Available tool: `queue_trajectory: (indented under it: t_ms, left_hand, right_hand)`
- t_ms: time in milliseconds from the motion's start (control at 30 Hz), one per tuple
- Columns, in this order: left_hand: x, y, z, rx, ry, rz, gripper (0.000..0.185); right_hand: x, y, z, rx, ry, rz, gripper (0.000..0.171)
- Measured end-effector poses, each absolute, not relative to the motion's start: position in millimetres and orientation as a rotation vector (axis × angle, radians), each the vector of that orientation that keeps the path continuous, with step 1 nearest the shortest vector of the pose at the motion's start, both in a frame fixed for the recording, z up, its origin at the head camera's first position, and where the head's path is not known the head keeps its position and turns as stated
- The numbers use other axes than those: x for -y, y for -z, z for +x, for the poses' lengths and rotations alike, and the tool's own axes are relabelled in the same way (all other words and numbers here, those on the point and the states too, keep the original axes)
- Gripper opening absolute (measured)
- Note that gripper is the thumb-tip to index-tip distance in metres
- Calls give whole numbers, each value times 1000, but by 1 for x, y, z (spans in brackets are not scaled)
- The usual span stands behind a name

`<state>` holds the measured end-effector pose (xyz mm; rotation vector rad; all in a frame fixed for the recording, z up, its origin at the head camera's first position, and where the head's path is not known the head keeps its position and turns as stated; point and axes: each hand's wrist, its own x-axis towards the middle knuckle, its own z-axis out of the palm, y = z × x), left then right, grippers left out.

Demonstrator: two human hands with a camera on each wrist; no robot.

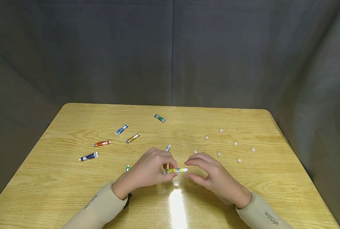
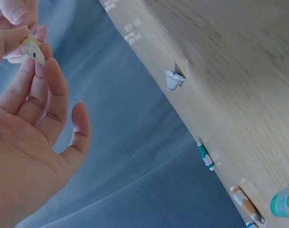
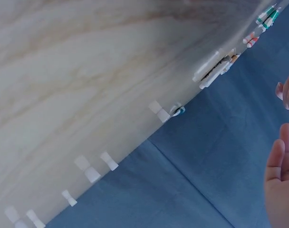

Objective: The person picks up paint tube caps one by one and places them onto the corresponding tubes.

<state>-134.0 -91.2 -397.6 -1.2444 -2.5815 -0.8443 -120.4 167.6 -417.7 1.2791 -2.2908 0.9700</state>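
Observation:
My left hand (image 1: 148, 167) pinches a small yellow paint tube (image 1: 175, 170) between thumb and fingers, its white cap end facing right. The tube's flat crimped end (image 2: 34, 50) shows in the left wrist view. Just right of the cap, my right hand (image 1: 211, 170) has its thumb and fingers spread apart on either side, with a gap in the head view. At the right wrist view's edge only part of the right hand (image 3: 282, 190) appears. A whitish tube (image 1: 168, 148) and a green tube (image 1: 127, 168) are partly hidden by the left hand.
Dark blue (image 1: 89, 156), red (image 1: 102, 143), blue (image 1: 121, 129), ochre (image 1: 133, 138) and green (image 1: 159, 118) tubes lie on the wooden table (image 1: 58, 178). Several small white caps (image 1: 235, 144) are scattered at the right. A dark curtain (image 1: 124, 57) hangs behind.

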Motion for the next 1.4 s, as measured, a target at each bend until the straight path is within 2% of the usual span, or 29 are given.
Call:
queue_trajectory:
  t_ms: [233, 600, 1100, 1267, 1400]
  left_hand:
    - [92, 396, -134, 2584, 860, -1246, 8]
    - [90, 396, -131, 2562, 825, -1259, 8]
    - [88, 393, -131, 2515, 734, -1251, 12]
    - [90, 394, -131, 2502, 756, -1242, 12]
    - [91, 394, -131, 2494, 773, -1233, 12]
  right_hand:
    - [-166, 416, -121, 2252, -909, 1310, 17]
    - [-164, 418, -121, 2232, -945, 1339, 4]
    - [-165, 418, -120, 2267, -974, 1294, 8]
    - [-165, 416, -120, 2256, -882, 1263, 25]
    - [-164, 414, -119, 2223, -791, 1287, 26]
